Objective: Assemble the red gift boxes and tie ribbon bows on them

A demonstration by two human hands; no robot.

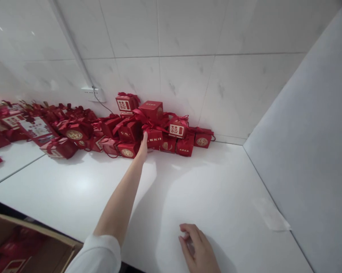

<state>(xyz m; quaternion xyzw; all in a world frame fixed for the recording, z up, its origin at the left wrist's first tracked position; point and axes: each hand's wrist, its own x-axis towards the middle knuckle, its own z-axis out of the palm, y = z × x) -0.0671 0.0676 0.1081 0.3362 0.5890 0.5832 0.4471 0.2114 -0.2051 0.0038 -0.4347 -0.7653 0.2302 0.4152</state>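
A: Where are the two hands?

B: The left hand (142, 149) is at the end of an outstretched arm, thumb up, against the front of a pile of ribboned red boxes (129, 131). The right hand (199, 248) is much nearer the wearer, over the white table (188, 189), fingers loosely curled, with a gap between thumb and fingertips. It appears to hold nothing.

A: Does the left hold anything?

B: I cannot tell. Its thumb lies at the edge of a box with pale lettering (155, 140), just right of it, but its fingers are mostly hidden, so touch or grip is unclear.

A: How is the pile arranged?

B: Stacked along the tiled wall (188, 83), beyond both hands. Right of the left hand, a lower row ends at a box with a round gold emblem (203, 139); above the hand, a tilted box (151, 110) sits on top. Farther left, the boxes spread into a looser, jumbled heap (74, 131).

A: How far along does it look?

B: My judgement: many boxes are already out and stacked, fairly neatly near the left hand, less so to its left. Left of the left forearm, below the table edge, an open carton (74, 248) holds more red items (23, 242), seemingly not yet out; I cannot count them.
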